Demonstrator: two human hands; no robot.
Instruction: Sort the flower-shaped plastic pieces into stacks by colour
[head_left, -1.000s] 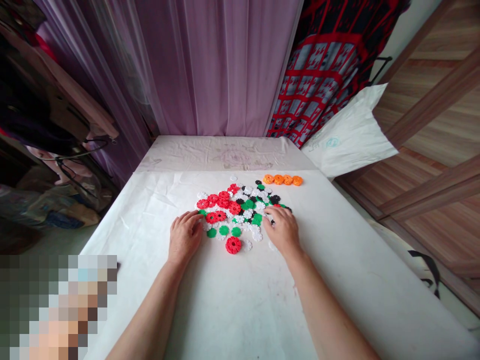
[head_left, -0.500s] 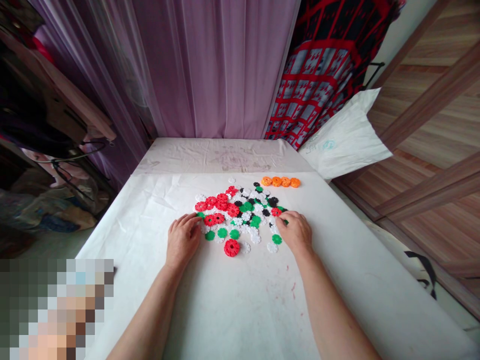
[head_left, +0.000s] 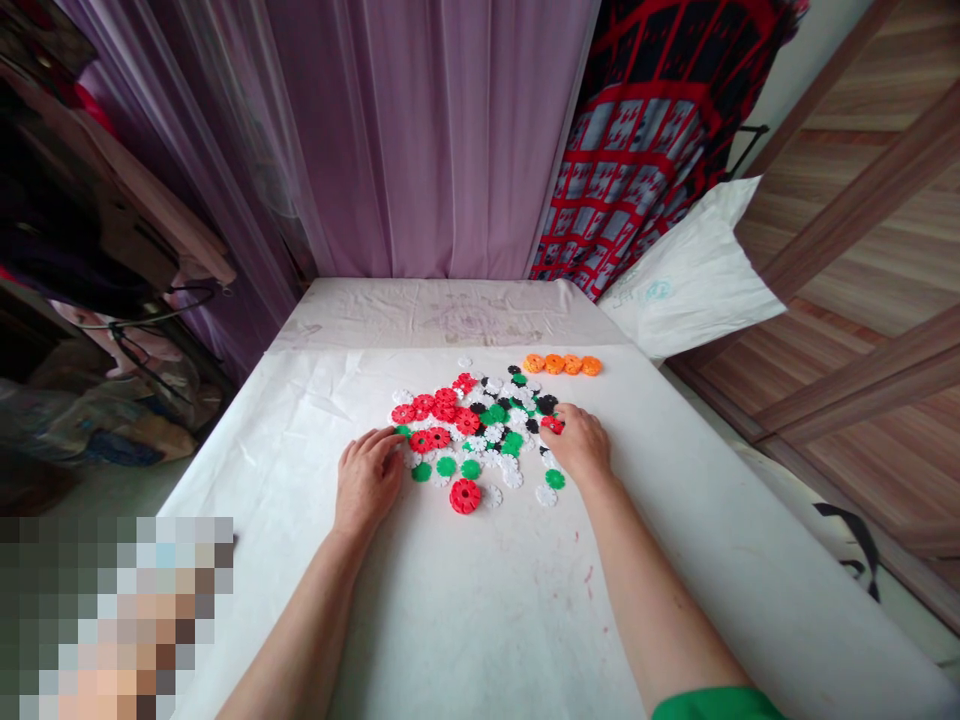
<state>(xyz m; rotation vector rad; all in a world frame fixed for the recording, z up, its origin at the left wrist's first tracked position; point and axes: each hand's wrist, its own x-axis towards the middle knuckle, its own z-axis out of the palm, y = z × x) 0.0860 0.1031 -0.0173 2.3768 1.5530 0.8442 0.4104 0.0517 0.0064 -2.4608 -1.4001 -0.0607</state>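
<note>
A pile of flower-shaped plastic discs [head_left: 480, 425] in red, green, white and black lies on a white-covered table [head_left: 487, 600]. My left hand [head_left: 367, 478] rests flat at the pile's left edge, fingers spread, holding nothing. My right hand [head_left: 579, 444] sits at the pile's right edge, fingertips curled onto a red disc [head_left: 553, 424]. A stacked red disc [head_left: 465, 495] lies alone between my hands. A row of orange discs [head_left: 562, 364] lies behind the pile.
Purple curtains [head_left: 420, 140] hang behind the table. A red and black patterned cloth [head_left: 645, 130] hangs at the right, above a white plastic bag [head_left: 694, 275]. Wooden panels stand at the far right, cluttered shelves at the left.
My right hand has shifted from the pile's front right to its right edge and now touches a red disc. My left hand has stayed put.
</note>
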